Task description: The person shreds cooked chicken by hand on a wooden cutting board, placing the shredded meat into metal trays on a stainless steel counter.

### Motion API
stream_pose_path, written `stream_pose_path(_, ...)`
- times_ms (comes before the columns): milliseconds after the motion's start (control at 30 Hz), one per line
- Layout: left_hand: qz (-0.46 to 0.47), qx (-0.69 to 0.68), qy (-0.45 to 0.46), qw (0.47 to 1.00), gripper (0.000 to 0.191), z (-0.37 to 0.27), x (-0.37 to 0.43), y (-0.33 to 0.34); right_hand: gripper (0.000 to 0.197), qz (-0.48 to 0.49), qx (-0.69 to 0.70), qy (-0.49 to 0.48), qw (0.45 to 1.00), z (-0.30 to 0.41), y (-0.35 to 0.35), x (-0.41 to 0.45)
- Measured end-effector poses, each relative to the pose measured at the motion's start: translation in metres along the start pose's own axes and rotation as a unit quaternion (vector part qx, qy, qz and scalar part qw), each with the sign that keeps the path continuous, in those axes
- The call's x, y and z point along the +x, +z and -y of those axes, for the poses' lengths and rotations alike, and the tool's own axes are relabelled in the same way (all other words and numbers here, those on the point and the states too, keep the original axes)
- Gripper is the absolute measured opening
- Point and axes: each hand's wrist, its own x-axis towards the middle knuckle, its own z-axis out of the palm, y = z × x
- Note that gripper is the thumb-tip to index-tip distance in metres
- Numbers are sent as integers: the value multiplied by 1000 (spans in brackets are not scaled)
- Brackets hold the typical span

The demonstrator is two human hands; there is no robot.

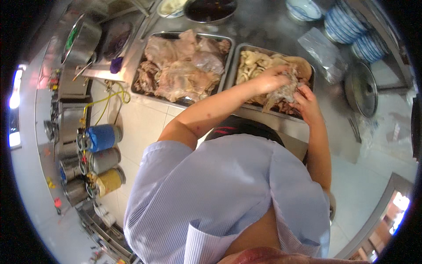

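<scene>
Both of my hands grip one ragged, greyish piece of offal (pixel 286 89), perhaps tripe, above the right-hand metal tray. My left hand (pixel 273 80) holds its upper left side, and my right hand (pixel 304 99) pinches it from the right. A strip of it dangles toward the tray's near edge. Underneath, the stainless steel tray (pixel 234 71) contains pale curled intestines (pixel 252 64), a smooth tan piece of offal (pixel 299 66) and darker brown meat (pixel 290 108). My hands and the piece hide part of these contents.
Left of this tray stands a larger tray (pixel 227 69) heaped with cooked meat (pixel 184 77). Behind it sits a pot of dark liquid (pixel 211 10). Stacked blue-and-white bowls (pixel 344 23), a clear plastic bag (pixel 321 52) and a metal pan (pixel 362 89) lie rightward. Gas cylinders (pixel 102 137) stand on the floor at left.
</scene>
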Motion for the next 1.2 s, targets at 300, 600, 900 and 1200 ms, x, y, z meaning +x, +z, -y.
stream_pose_path(300, 93, -365, -87, 922, 26, 13, 10, 0, 20, 69, 31, 27, 997, 7, -17, 0)
stream_pose_path(600, 64, -342, -168, 922, 35, -22, 23, 4, 33, 96, 159, -32, 982, 21, -30, 6)
stream_pose_path(900, 118, -390, -132, 904, 42, -53, 45, 10, 21, 90, 115, -164, 976, 70, -32, 2)
stream_pose_path(1200, 1, -354, -166, 921, 51, -48, 21, -12, 35, -23, 14, -161, 987, 25, -23, 21)
